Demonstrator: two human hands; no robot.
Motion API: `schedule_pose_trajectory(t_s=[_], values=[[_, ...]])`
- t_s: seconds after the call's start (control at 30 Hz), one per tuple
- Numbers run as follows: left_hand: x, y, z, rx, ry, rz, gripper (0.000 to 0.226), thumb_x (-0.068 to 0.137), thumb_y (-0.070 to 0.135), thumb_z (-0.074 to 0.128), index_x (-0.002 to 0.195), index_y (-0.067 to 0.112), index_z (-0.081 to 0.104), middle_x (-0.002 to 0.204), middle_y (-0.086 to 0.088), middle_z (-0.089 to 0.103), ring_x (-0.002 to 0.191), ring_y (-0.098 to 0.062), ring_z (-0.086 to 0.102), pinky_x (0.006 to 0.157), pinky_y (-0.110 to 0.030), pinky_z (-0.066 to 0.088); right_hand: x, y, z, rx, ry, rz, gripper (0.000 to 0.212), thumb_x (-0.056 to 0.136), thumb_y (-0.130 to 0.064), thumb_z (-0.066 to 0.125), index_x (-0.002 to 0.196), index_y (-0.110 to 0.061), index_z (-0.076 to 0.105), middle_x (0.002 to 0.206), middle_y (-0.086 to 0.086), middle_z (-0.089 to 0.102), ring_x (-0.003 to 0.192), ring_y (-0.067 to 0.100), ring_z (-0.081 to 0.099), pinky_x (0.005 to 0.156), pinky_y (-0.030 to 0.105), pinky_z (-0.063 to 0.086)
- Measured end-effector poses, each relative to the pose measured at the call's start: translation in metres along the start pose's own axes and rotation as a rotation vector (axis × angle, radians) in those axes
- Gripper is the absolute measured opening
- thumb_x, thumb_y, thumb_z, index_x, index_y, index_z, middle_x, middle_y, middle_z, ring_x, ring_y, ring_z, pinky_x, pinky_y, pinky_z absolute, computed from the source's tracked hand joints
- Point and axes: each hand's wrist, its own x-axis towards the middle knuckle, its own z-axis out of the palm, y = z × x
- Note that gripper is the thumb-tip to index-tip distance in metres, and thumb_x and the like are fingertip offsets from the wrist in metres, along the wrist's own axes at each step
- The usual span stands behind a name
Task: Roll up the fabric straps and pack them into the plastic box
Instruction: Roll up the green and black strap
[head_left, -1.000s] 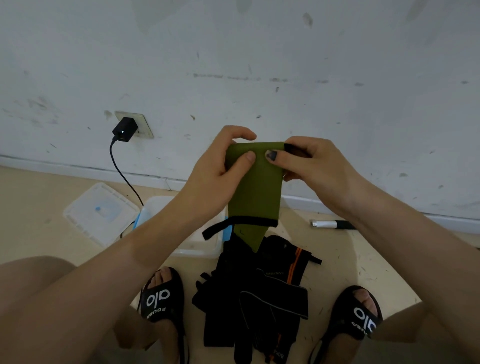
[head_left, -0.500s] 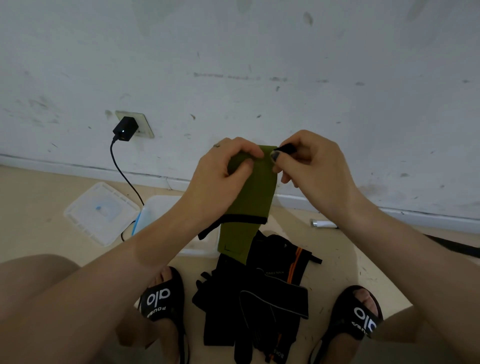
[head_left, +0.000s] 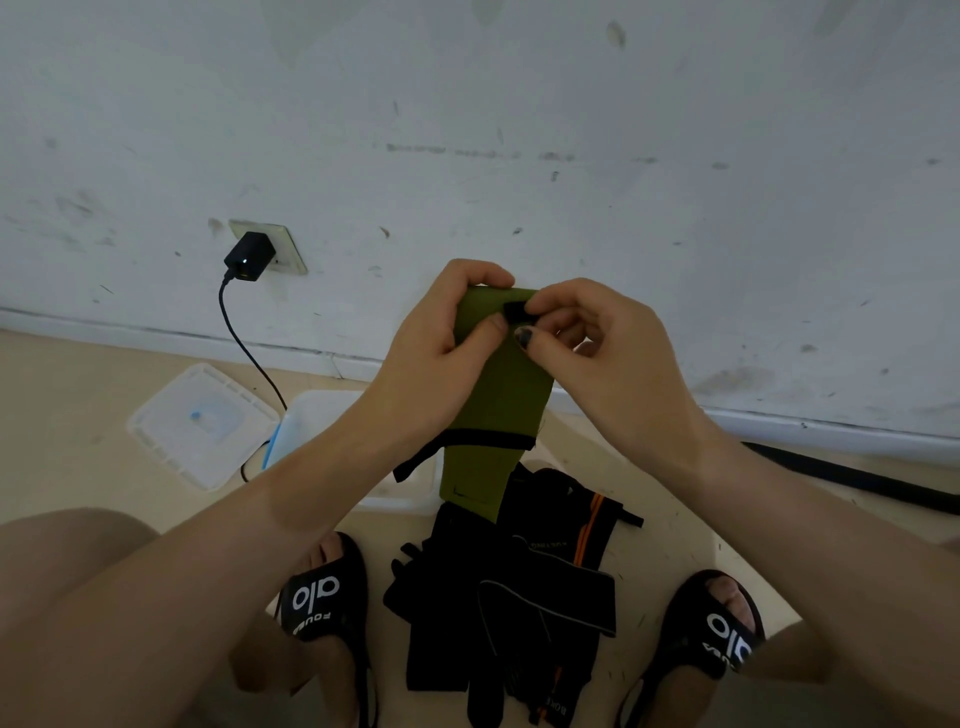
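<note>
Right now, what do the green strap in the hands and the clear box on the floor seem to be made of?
Olive-green strap with black edging: matte, limp, hangs in soft folds, probably neoprene-like fabric. Translucent white box: smooth, rigid walls, likely plastic.

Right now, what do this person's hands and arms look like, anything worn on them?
Both forearms are bare, with no sleeves, watch or bracelet in view. The right hand has dark polish on the thumbnail; the left hand shows no polish on its visible thumbnail. No rings are clearly visible.

Black charger (head_left: 249, 256) in wall socket (head_left: 283, 249)
</note>
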Motion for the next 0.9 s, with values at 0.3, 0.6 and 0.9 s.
schedule_pose_trajectory(t_s=[0.3,0.6,0.9], values=[[0.001,0.001,0.001,-0.085,0.030,-0.059,0.022,0.103,0.011,0.055,0.120,0.023,0.059,0.107,0.008,0.063,0.085,0.005,0.061,0.067,-0.013,0.051,-0.006,0.001,0.000,-0.111,-0.053,-0.150,0.039,0.082,-0.005,0.059,0.117,-0.016,0.072,0.094,-0.006,0.063,0.078,0.012,0.058,0.071,0.016,0.045],[0.004,0.002,0.001,-0.008,0.081,-0.007,0.019,0.104,0.013,0.056,0.117,0.025,0.060,0.106,0.017,0.062,0.088,0.008,0.060,0.069,-0.010,0.050,-0.001,0.000,-0.006,-0.047,-0.047,-0.114,0.037,0.085,-0.003,0.064,0.116,-0.021,0.072,0.102,-0.002,0.060,0.083,0.012,0.061,0.074,0.019,0.049],[0.004,0.002,0.001,-0.071,0.056,-0.025,0.019,0.104,0.015,0.055,0.112,0.031,0.061,0.105,0.017,0.063,0.088,0.002,0.063,0.069,-0.017,0.054,0.012,-0.002,-0.012,0.197,-0.056,0.214,0.027,0.099,-0.020,0.067,0.125,-0.022,0.061,0.114,0.006,0.067,0.096,0.019,0.072,0.081,0.030,0.060]])
